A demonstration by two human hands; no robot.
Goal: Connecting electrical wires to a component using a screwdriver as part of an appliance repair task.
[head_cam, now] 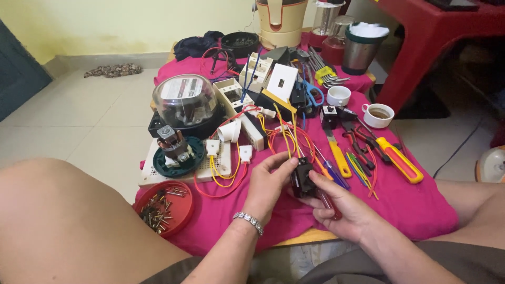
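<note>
Both your hands, left (268, 181) and right (336, 208), grip the small black switch block (302, 176) near the surface's front edge, mid-wiring; next, seat its yellow wire (286, 139) carefully.

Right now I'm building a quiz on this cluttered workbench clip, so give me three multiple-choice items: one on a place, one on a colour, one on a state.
1. Where does the round red tray of screws lie?
A. at the near left corner of the pink cloth
B. beside the white coffee cup
C. on the red table

2. What colour is the cloth under the tools?
A. blue
B. pink
C. grey

3. How is the small black wired component held?
A. lying untouched
B. between both hands
C. by one hand only

Answers: 1 A, it sits at the cloth's near left edge. 2 B, the fabric is bright pink. 3 B, the left hand pinches it from above while the right hand cradles it from below.
</note>
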